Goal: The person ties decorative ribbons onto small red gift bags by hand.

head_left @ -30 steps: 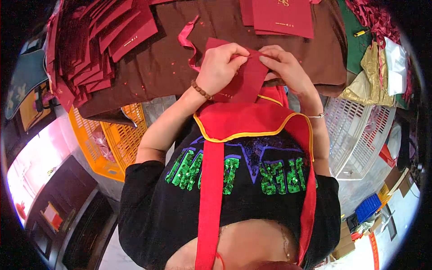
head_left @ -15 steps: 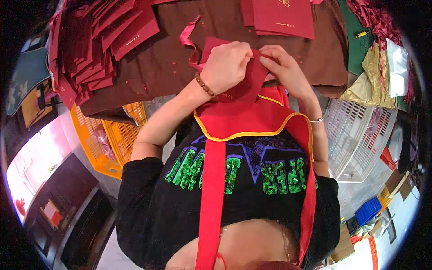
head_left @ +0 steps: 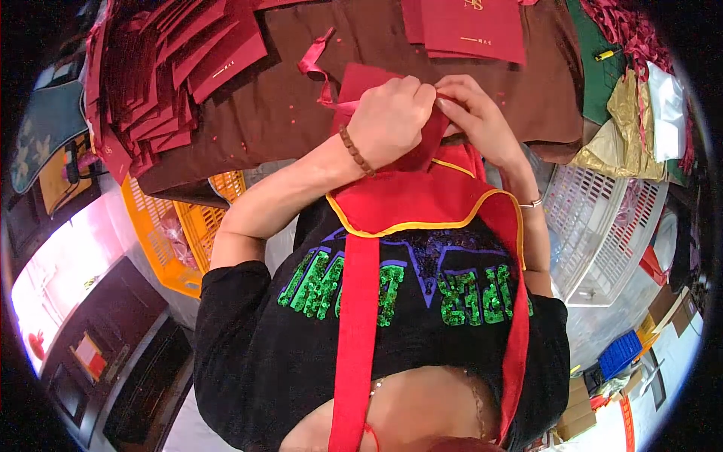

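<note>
A dark red flat paper bag lies at the table's near edge, in front of the red apron with yellow trim. My left hand, with a beaded bracelet at its wrist, covers much of the bag; its fingers are closed at the bag's right part. Facing it, my right hand pinches the bag's right edge, thumb and forefinger close to the left fingertips. From under my left hand a shiny red ribbon trails away to the upper left. Whatever lies between the fingertips is hidden.
Many matching red bags are fanned at the far left of the brown-covered table; more lie at the far right. Red ribbons heap beyond. A yellow crate and a white crate stand below.
My left hand has shifted slightly right and nearer to me, covering more of the bag. The ribbon has moved a little with it. My right hand stays nearly in place.
</note>
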`<state>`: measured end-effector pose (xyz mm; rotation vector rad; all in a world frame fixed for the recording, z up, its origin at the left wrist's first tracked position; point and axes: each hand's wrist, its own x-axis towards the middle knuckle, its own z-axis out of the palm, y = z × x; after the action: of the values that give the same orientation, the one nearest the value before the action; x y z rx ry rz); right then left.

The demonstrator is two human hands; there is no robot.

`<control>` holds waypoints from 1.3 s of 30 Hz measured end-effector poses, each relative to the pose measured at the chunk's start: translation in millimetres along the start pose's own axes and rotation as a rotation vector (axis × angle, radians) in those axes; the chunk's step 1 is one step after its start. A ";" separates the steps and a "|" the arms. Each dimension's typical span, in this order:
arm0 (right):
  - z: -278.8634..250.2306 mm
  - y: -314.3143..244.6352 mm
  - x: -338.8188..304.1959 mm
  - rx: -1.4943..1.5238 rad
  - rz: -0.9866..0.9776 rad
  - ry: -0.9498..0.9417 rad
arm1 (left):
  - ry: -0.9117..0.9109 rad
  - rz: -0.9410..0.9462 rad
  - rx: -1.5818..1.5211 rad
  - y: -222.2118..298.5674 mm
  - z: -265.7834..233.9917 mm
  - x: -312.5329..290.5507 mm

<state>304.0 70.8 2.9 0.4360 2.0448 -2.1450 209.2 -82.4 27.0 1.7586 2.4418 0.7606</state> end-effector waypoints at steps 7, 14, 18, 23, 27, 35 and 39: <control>-0.1 -6.8 -2.3 0.022 -0.001 -0.024 | 0.015 -0.050 -0.069 0.3 1.1 0.3; 3.6 -11.3 -3.7 -0.076 -0.024 -0.003 | -0.056 -0.321 -0.502 -8.4 -7.0 -3.5; 10.3 -17.1 -6.4 -0.165 -0.071 0.010 | -0.096 -0.260 -0.321 -17.9 -18.4 -4.4; 13.0 -20.6 -6.9 -0.193 -0.059 0.019 | -0.004 -0.110 -0.060 -20.9 -28.2 2.6; 19.1 -22.6 -11.0 -0.276 -0.095 0.058 | -0.103 -0.042 -0.053 -44.7 -29.3 12.0; 29.1 -25.5 -14.1 -0.641 -0.340 0.112 | -0.780 -0.174 -0.626 -64.6 -33.8 48.8; 29.7 -24.9 -12.7 -0.575 -0.253 0.118 | -0.960 -0.190 -0.354 -54.6 -45.1 64.8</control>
<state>305.3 41.6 31.5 0.2340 2.7666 -1.5449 124.1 -53.6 60.5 1.2831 1.6571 0.2035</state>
